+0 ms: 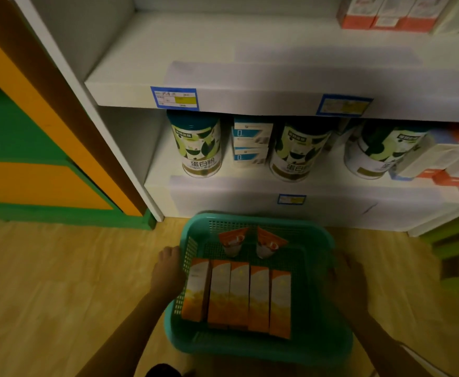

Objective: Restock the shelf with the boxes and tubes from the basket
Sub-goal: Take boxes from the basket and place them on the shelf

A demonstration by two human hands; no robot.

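Head view of restocking, at the stage where the basket is being positioned. A teal perforated plastic basket (261,221) sits low over the pale wooden floor (59,281), just near of a white shelving unit (250,96). The left hand (168,270) is curled against the basket's left rim, gripping it; the right hand (348,281) lies at the right rim, dim and blurred, so its closure cannot be told. Inside lie 5 orange-and-white cardboard boxes (239,295) side by side at the near end and 2 orange-and-white squeeze tubes (250,240) at the far end, caps toward the boxes. The lower shelf carries 3 green-labelled round tins (201,145); the shelf above is largely bare at its left and middle. To do this step well, the basket should probably be set flat and close to the unit, both hands releasing evenly so the boxes stay aligned, leaving the bare shelf within easy reach.
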